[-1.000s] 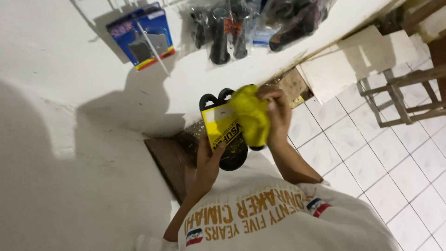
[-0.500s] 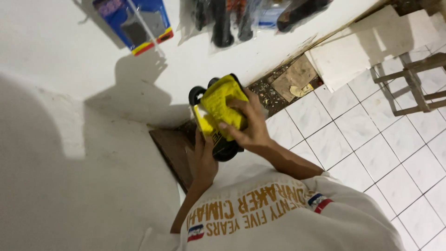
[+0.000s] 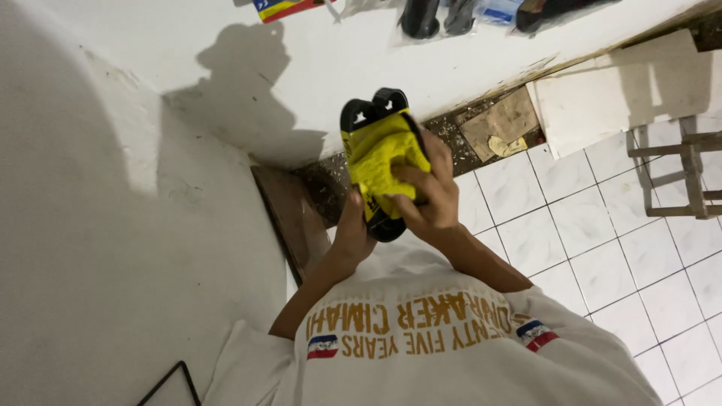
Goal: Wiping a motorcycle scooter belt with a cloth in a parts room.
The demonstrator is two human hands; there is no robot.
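1. While your left hand (image 3: 353,233) clamps the black sandal (image 3: 376,162) from below, your right hand (image 3: 429,199) presses the yellow cloth (image 3: 383,154) onto it, above the tiled floor (image 3: 571,225).
2. Wiping looks underway; next, turn the sandal to reach unwiped parts.

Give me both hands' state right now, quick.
Left hand: closed on the lower end of the black slipper.
Right hand: closed on the yellow cloth, pressed against the slipper.
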